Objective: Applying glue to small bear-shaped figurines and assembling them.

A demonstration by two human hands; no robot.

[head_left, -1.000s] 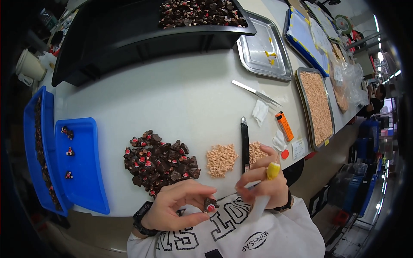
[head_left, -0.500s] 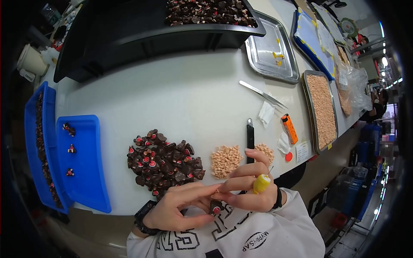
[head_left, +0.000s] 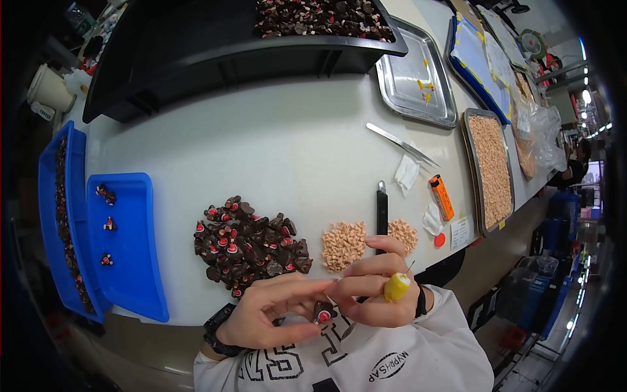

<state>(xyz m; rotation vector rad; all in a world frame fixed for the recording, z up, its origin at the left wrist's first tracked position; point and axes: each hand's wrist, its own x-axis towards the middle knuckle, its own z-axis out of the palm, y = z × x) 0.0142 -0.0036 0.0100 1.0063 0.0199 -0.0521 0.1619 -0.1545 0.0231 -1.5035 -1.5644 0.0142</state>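
My left hand (head_left: 271, 315) pinches a small dark brown figurine (head_left: 324, 312) with a red and white patch on it. Close against its fingertips is my right hand (head_left: 379, 294), thumb and forefinger drawn together. A yellow-handled needle tool (head_left: 396, 287) is tucked in the right fingers, its thin point slanting up and away. Whether those right fingertips also pinch a tiny piece is too small to tell. Beyond the left hand lies a heap of similar dark brown pieces (head_left: 251, 245), many with red and white parts. Small beige pieces (head_left: 344, 246) form a pile past the right hand.
A black-handled craft knife (head_left: 381, 209) lies beside a second beige pile (head_left: 402, 236). To the right are tweezers (head_left: 401, 144), an orange lighter-like block (head_left: 441, 197) and a tray of beige pieces (head_left: 490, 173). Three figurines sit in a blue tray (head_left: 140, 274); a black bin (head_left: 215, 72) stands behind.
My right fingertips have shifted slightly at the left fingers, and the figurine has turned and moved a little left. Both hands keep their hold.
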